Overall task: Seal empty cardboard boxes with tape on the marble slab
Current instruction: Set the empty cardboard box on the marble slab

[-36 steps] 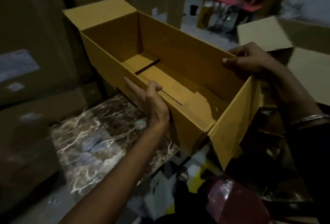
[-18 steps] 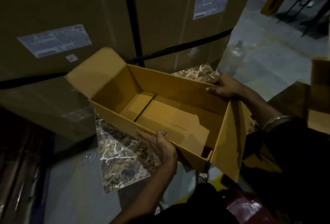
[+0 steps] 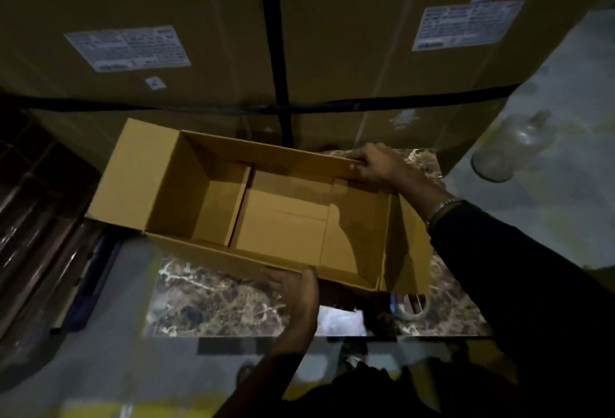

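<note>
An empty yellow-brown cardboard box (image 3: pixel 283 217) lies open side up over the marble slab (image 3: pixel 213 301), its end flaps spread left and right. My left hand (image 3: pixel 296 287) grips the near long wall, thumb over the rim. My right hand (image 3: pixel 372 162) grips the far long wall near the right corner, fingers curled over the edge. Inside, the folded bottom flaps show. A roll of tape (image 3: pixel 412 307) lies on the slab under the right flap, partly hidden.
Tall stacked cartons (image 3: pixel 233 18) with white labels and black straps stand right behind the slab. A clear glass bottle (image 3: pixel 509 147) lies on the grey floor at the right. Dark metal bars (image 3: pixel 33 217) run along the left.
The box has come down from mid-air and turned level over the marble slab. My view has tilted down. Both hands keep their grip on the long walls.
</note>
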The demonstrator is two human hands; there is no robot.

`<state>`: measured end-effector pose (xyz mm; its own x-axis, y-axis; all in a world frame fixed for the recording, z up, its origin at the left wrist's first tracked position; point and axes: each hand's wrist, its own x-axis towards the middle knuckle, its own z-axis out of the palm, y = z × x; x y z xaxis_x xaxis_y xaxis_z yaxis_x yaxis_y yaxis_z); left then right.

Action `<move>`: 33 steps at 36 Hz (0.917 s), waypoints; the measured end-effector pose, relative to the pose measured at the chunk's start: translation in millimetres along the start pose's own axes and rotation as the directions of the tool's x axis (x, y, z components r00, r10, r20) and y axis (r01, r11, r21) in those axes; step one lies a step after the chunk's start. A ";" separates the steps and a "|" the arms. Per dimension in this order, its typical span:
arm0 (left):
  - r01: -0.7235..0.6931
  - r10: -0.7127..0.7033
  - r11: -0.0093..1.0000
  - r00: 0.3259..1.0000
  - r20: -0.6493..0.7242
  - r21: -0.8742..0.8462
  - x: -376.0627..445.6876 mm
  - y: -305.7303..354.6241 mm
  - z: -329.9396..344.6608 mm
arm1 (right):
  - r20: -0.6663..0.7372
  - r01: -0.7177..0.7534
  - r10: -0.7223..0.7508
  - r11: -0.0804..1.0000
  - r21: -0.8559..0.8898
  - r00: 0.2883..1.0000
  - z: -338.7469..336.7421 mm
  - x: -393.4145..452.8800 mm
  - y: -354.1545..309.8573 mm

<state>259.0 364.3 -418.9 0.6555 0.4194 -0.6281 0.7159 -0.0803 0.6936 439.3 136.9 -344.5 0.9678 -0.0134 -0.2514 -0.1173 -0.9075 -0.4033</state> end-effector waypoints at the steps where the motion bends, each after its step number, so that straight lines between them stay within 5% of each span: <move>1: -0.022 0.023 1.000 1.000 -0.011 0.018 -2.1 -1.0 9.1 | -0.007 0.000 0.000 1.000 0.003 1.000 -0.9 7.7 1.2; 7: -0.103 0.099 0.991 0.994 0.042 0.090 -11.2 -17.7 37.8 | 0.038 0.069 -0.066 0.993 -0.094 0.997 -6.3 42.9 3.5; 14: -0.141 0.132 0.989 0.981 -0.143 -0.053 13.0 -9.9 26.4 | 0.154 0.066 -0.048 0.992 -0.108 0.987 27.5 29.2 28.8; 19: -0.254 0.290 0.952 0.924 -0.248 0.169 37.3 13.0 -5.4 | -0.009 0.020 -0.022 0.993 -0.114 1.000 64.6 -25.9 49.1; 21: -0.410 0.487 0.840 0.859 -0.161 0.355 57.3 20.1 -22.6 | -0.145 -0.076 0.069 0.996 -0.044 0.987 76.4 -44.6 62.9; 23: -0.555 0.652 0.612 0.757 0.038 0.563 85.4 20.8 -37.7 | -0.255 -0.178 0.195 0.980 0.089 0.947 86.9 -59.5 76.4; 26: -0.645 0.694 0.303 0.654 0.301 0.702 119.6 16.8 -50.2 | -0.249 -0.375 0.488 0.841 0.389 0.836 96.8 -77.9 89.5; 30: -0.641 0.716 0.194 0.610 0.339 0.743 124.7 17.0 -52.8 | -0.025 -0.550 0.735 0.530 0.646 0.678 108.8 -86.5 112.3; 33: -0.650 0.737 0.218 0.599 0.314 0.728 111.5 9.9 -46.4 | -0.019 -0.458 0.681 0.514 0.725 0.732 95.3 -93.7 115.8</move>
<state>328.0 452.3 -465.7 0.9954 -0.0923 0.0239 -0.0952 -0.9485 0.3022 313.8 73.1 -451.5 0.6332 -0.6354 -0.4419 -0.6655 -0.1555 -0.7301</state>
